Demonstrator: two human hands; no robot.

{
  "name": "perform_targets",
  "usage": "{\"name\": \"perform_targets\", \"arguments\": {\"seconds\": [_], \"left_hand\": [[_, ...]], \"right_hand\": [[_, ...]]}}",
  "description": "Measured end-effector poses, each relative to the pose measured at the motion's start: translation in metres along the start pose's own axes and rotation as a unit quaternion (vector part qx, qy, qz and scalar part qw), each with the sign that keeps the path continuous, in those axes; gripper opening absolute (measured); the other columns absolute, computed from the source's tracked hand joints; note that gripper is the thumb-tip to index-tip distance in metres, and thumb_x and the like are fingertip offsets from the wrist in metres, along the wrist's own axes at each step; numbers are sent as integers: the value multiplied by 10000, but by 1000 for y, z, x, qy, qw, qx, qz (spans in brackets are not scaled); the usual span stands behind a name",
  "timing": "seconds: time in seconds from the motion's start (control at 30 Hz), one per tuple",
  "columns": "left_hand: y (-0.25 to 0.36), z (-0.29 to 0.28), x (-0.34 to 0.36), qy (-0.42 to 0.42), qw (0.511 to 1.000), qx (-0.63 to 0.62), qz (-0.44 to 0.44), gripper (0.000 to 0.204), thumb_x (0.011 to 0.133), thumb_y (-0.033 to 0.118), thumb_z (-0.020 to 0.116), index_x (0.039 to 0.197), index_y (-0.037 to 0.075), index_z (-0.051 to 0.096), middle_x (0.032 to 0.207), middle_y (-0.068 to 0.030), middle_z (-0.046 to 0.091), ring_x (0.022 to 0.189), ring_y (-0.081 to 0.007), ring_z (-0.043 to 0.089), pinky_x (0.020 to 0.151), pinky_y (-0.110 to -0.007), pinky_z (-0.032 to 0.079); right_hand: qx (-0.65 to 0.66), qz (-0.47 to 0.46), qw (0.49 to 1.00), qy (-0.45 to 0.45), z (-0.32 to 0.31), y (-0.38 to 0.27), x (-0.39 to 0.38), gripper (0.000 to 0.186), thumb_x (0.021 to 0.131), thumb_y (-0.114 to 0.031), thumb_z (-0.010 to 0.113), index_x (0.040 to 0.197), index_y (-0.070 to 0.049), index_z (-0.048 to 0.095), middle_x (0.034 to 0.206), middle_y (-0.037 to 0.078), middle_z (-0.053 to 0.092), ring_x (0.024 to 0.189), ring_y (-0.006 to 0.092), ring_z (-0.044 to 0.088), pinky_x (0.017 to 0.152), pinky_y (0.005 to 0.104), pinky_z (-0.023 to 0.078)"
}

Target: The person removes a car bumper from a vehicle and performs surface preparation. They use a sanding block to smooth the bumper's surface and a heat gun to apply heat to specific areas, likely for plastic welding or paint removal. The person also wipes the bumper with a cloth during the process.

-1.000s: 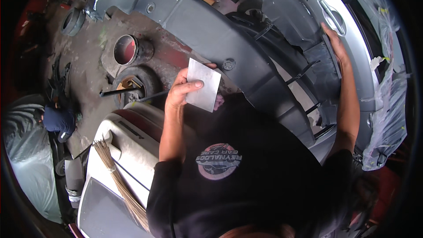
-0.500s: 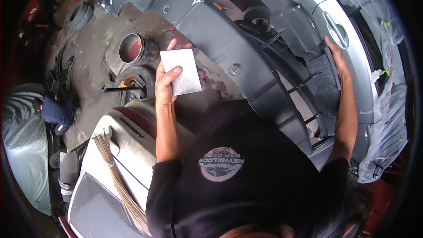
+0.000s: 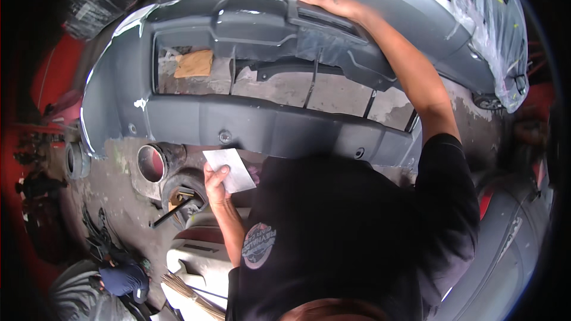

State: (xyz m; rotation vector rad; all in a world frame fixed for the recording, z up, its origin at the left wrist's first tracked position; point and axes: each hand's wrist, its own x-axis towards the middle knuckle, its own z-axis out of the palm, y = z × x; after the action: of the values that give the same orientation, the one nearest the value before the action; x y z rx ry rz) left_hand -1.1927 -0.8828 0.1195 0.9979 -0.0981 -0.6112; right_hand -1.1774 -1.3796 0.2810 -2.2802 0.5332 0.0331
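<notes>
My left hand (image 3: 216, 184) holds a flat white rectangular sheet (image 3: 237, 171), thumb on its face; its exact kind cannot be made out. My right hand (image 3: 330, 3) grips the far top edge of a grey car bumper (image 3: 190, 117). The bumper spans the view in front of me, with large openings through which the floor shows. White patches mark its left corner and lower left part. The sheet is apart from the bumper, on its near side.
A silver car door (image 3: 404, 18) stands beyond the bumper, with plastic sheeting (image 3: 496, 41) at right. At left are a bucket (image 3: 151, 163), a tire (image 3: 168, 197) and a crouching person (image 3: 124, 278). Bundled thin sticks (image 3: 193, 297) lie on a white panel (image 3: 181, 255).
My view has swung to the right, so the bumper now lies across in front of me. My left hand still holds the sheet, and my right hand stays on the bumper's edge.
</notes>
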Motion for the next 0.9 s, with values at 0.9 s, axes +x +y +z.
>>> {"name": "perform_targets", "arguments": {"seconds": [0.9], "left_hand": [[-1, 75, 3, 110, 989, 100, -1, 350, 852, 268, 681, 1068, 6, 596, 911, -118, 662, 771, -250, 639, 676, -350, 515]], "right_hand": [[-106, -66, 987, -106, -16, 23, 43, 618, 972, -599, 479, 1392, -159, 581, 1447, 126, 540, 1316, 323, 512, 1082, 456, 384]]}}
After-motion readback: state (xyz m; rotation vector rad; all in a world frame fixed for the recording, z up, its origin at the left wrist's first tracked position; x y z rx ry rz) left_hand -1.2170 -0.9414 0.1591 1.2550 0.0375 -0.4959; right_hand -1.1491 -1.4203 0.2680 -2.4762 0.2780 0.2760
